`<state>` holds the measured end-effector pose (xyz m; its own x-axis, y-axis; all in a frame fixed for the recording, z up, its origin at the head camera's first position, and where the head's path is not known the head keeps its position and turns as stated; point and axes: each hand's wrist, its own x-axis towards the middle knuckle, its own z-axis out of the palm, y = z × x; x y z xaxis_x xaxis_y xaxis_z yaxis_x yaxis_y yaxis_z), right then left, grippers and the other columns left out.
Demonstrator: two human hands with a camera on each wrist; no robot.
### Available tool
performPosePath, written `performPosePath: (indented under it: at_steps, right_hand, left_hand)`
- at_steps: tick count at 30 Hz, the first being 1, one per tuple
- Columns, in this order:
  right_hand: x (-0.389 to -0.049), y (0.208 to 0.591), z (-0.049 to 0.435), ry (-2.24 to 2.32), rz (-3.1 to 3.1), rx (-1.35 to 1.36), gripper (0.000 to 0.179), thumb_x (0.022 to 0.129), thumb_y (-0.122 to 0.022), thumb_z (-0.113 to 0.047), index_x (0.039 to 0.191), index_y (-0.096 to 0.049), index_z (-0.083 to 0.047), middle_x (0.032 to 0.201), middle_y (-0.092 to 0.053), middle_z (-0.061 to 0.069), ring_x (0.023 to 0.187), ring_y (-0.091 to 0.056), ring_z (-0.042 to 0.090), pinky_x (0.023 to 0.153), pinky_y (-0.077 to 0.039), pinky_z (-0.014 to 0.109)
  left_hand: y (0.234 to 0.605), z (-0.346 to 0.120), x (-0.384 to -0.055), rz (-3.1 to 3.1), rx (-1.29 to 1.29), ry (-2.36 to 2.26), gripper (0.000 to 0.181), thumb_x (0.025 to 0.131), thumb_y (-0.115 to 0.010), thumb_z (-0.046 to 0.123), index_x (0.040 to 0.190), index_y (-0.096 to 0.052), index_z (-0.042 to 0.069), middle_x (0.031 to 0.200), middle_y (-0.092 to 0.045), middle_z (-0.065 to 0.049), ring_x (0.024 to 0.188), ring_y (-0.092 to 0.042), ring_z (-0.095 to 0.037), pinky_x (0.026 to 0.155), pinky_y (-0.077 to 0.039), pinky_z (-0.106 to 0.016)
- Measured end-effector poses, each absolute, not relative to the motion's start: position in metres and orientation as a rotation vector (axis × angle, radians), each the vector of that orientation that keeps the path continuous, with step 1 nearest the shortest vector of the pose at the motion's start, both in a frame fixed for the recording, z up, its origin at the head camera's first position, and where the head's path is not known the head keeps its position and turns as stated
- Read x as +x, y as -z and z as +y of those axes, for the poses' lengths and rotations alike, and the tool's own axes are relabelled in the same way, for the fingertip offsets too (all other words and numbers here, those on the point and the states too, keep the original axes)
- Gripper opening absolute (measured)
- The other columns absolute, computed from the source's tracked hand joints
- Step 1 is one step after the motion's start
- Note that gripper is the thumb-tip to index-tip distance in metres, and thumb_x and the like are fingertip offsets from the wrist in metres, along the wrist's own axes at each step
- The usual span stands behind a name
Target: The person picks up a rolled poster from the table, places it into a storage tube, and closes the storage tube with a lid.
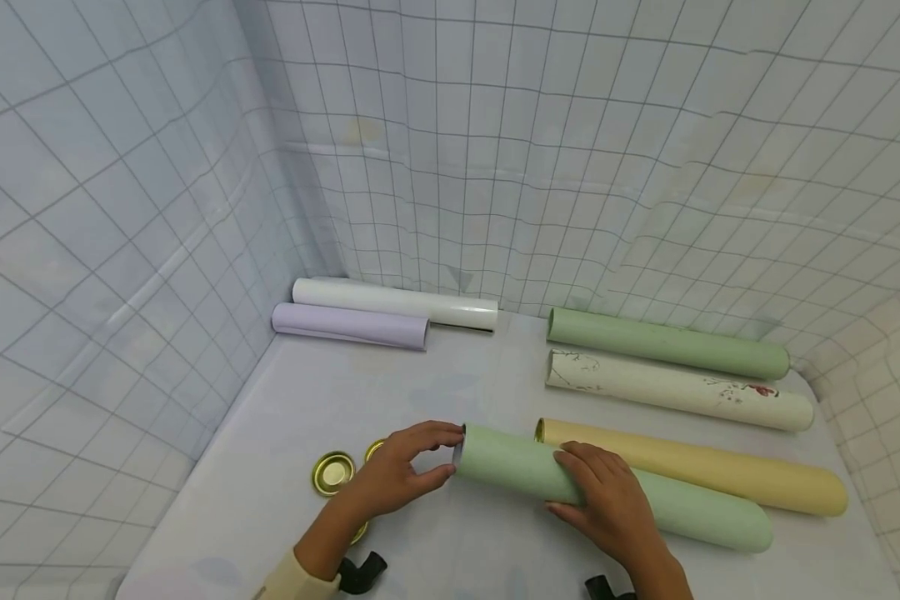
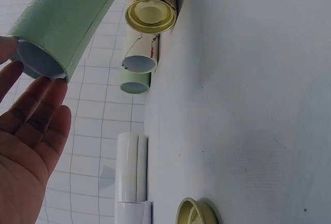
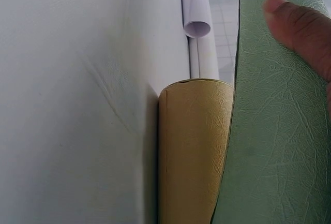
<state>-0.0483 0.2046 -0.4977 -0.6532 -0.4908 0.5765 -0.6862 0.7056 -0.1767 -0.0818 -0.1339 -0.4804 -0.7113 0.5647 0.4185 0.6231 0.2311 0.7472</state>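
Our right hand (image 1: 607, 504) has its fingers clamped round the green tube (image 1: 506, 458), over the counter (image 1: 420, 392), toward its right edge; our left hand (image 1: 397, 468) spreads its fingers apart at the rim. Probably light, stiff, dentable: we'd cradle mid-length.

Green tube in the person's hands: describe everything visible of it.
The green tube is long, hollow and pale green, with a creased, paper-like surface and a lengthwise seam. One end is open; the other's face is hidden. It is held aslant above the table, in front of the yellow tube. The right hand grips it near the middle; the left hand touches its open rim.
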Motion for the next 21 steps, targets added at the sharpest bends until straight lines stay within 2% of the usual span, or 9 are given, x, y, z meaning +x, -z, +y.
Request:
performPosePath:
  at_steps: [3,5,8,11,14,17,21]
  right_hand:
    - [-0.048,0.497,0.203,-0.520,-2.411,0.897,0.067,0.092,-0.054,-0.064,0.121,-0.064,-0.005,0.122,-0.064,0.009,0.108,-0.062,0.028,0.092,-0.045,0.042]
    - [-0.048,0.497,0.203,-0.521,-2.398,0.900,0.067,0.092,-0.053,-0.064,0.121,-0.065,-0.005,0.122,-0.065,0.009,0.107,-0.062,0.028,0.092,-0.045,0.043]
    - [-0.048,0.497,0.203,-0.525,-2.395,0.907,0.065,0.088,-0.064,-0.061,0.122,-0.064,-0.005,0.122,-0.065,0.009,0.107,-0.062,0.028,0.092,-0.045,0.042]
    - [-0.047,0.497,0.204,-0.531,-2.401,0.913,0.067,0.079,-0.079,-0.054,0.122,-0.064,-0.005,0.122,-0.064,0.009,0.107,-0.062,0.028,0.093,-0.044,0.042]
    - [-0.047,0.498,0.204,-0.532,-2.407,0.915,0.070,0.072,-0.086,-0.049,0.122,-0.064,-0.005,0.122,-0.064,0.009,0.107,-0.062,0.028,0.093,-0.044,0.041]
    - [-0.047,0.499,0.204,-0.533,-2.400,0.914,0.068,0.076,-0.082,-0.051,0.122,-0.064,-0.005,0.122,-0.064,0.009,0.107,-0.062,0.029,0.092,-0.044,0.042]
    - [-0.047,0.499,0.204,-0.527,-2.390,0.913,0.065,0.084,-0.072,-0.058,0.121,-0.064,-0.005,0.122,-0.064,0.009,0.106,-0.062,0.029,0.091,-0.045,0.044]
  left_hand:
    - [0.481,-0.134,-0.081,-2.424,-1.165,1.508,0.040,0.090,-0.073,0.007,0.129,-0.063,0.013,0.132,-0.061,-0.003,0.123,-0.057,-0.021,0.090,-0.055,-0.036]
    - [0.482,-0.135,-0.081,-2.428,-1.160,1.484,0.040,0.090,-0.073,0.008,0.129,-0.063,0.013,0.132,-0.061,-0.002,0.123,-0.057,-0.021,0.091,-0.054,-0.037]
    - [0.482,-0.135,-0.081,-2.439,-1.148,1.447,0.040,0.090,-0.074,0.010,0.129,-0.063,0.015,0.131,-0.061,-0.001,0.122,-0.058,-0.021,0.093,-0.053,-0.039]
    - [0.483,-0.138,-0.082,-2.457,-1.124,1.425,0.040,0.090,-0.075,0.012,0.129,-0.064,0.016,0.130,-0.062,0.001,0.121,-0.059,-0.019,0.095,-0.052,-0.040]
    - [0.484,-0.144,-0.083,-2.481,-1.088,1.411,0.039,0.089,-0.076,0.013,0.127,-0.065,0.015,0.128,-0.063,-0.002,0.120,-0.059,-0.019,0.096,-0.051,-0.040]
    - [0.486,-0.152,-0.083,-2.511,-1.040,1.399,0.040,0.088,-0.077,0.012,0.126,-0.065,0.014,0.126,-0.064,-0.005,0.119,-0.059,-0.019,0.095,-0.052,-0.040]
    - [0.493,-0.165,-0.083,-2.554,-0.963,1.387,0.041,0.087,-0.078,0.012,0.126,-0.065,0.015,0.126,-0.064,-0.002,0.119,-0.059,-0.019,0.094,-0.053,-0.040]
